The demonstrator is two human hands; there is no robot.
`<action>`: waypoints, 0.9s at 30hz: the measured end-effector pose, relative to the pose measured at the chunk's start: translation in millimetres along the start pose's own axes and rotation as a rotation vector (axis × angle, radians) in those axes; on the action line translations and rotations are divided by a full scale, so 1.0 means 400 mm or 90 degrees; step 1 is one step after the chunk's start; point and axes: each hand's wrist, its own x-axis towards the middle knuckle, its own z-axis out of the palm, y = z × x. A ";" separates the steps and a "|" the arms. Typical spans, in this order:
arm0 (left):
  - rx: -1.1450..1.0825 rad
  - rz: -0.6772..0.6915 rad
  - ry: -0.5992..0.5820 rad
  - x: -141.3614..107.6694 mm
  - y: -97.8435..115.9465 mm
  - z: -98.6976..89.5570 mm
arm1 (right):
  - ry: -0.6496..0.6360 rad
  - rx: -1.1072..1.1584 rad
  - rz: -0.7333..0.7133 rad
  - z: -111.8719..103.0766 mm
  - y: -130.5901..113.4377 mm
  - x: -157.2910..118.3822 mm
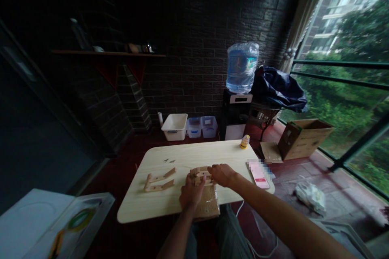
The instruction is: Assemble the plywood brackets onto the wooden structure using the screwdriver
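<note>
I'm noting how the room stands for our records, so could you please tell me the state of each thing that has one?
Cardboard box: open at the top.
White bin: open, no lid on.
Two clear bins: open, no lids on.
Water bottle: upright on the dispenser, wrapped in plastic.
Phone: face up, screen lit.
Curtain: gathered.
U-shaped wooden part: lying on the table.

The pale desk has a smooth, wood-grained top; the brown cardboard box looks matt; crinkled, glossy clear plastic wraps the blue water bottle; the dark brick wall is rough.
</note>
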 end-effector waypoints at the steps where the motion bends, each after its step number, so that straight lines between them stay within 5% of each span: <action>1: 0.001 -0.005 0.000 -0.001 0.001 -0.001 | -0.001 0.000 0.005 0.003 0.000 0.003; 8: -0.008 0.011 -0.004 -0.010 0.010 -0.010 | -0.001 -0.006 0.068 0.028 -0.006 0.010; 20: 0.001 -0.003 0.004 -0.008 0.011 -0.008 | -0.008 -0.027 -0.022 0.026 0.005 0.012; 27: 0.009 -0.013 -0.011 -0.002 0.008 -0.004 | -0.021 0.002 0.049 0.038 0.013 0.019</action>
